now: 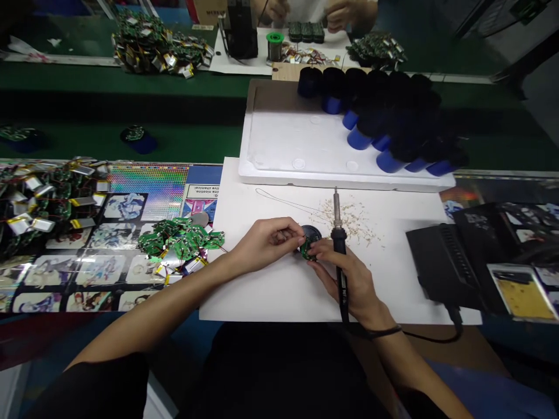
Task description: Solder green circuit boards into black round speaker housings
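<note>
Hands together, seemingly pinching circuit board

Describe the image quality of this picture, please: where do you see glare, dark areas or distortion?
In the head view, the black tubes sink into deep shadow and lose detail, the holographic sheet throws rainbow glare, and the wide lens seems to bend the far bench.
</note>
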Motion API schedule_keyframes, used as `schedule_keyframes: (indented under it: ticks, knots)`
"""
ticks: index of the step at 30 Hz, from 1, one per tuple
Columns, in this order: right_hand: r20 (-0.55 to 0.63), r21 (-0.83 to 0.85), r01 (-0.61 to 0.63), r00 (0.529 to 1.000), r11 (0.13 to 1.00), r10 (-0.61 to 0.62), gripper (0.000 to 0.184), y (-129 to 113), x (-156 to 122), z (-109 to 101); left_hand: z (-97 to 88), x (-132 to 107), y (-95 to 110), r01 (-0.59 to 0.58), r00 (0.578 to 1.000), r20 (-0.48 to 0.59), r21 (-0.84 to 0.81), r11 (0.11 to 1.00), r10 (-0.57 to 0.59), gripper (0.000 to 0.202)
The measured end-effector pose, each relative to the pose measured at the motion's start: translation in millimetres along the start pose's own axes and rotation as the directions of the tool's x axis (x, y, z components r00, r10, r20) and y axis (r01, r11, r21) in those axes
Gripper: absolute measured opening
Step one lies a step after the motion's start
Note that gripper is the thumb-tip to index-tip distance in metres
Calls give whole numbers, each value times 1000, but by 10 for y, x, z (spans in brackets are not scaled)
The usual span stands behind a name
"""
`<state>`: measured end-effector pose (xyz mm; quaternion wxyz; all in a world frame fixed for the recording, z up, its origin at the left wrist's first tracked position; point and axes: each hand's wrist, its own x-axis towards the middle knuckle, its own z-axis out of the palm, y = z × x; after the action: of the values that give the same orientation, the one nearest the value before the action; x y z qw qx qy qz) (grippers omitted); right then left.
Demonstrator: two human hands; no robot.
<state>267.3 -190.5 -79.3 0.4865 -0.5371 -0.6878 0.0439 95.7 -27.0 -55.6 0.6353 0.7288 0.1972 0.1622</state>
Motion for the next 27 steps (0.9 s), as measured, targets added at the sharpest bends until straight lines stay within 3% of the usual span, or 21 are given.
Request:
schedule_keyframes:
  ticks: [5,10,17,22,27]
  knots:
    - [-3,-80,-10,1000,997,10,53,10,37,16,2,-1,-5,3,1000,-16,8,1000,-3,24]
    - [-11,-47,-85,996,995,85,50,-25,31,3,7,-3,-3,-143,989,-22,120,982,147,20]
    - [-236,102,-224,941,969,243,36,-137,179,61,0,-19,-32,-238,971,8,173,956,240,16]
    - [-215,180,-252,933,951,288,35,-162,253,124,12,-33,-25,-298,955,35,169,940,296,10]
    - [-220,178,-310,912,934,345,30,-159,229,116,18,-35,-20,-271,963,46,151,951,267,12]
